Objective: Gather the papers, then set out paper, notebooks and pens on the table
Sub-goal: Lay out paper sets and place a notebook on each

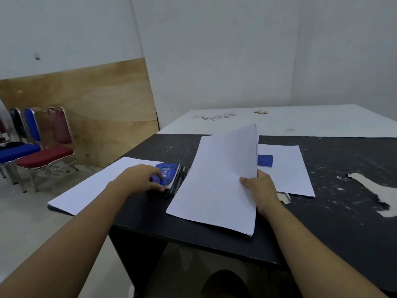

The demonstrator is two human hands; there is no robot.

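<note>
On scuffed black table [322,160], white walls [214,50], chairs [43,151]

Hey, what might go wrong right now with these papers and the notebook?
The stack of papers, pinched only at one edge by the right hand, overhangs the black table at its near edge, so loose sheets may slide off. The left hand, grabbing the blue notebook, might nudge the pens lying right beside it and roll them.
</note>
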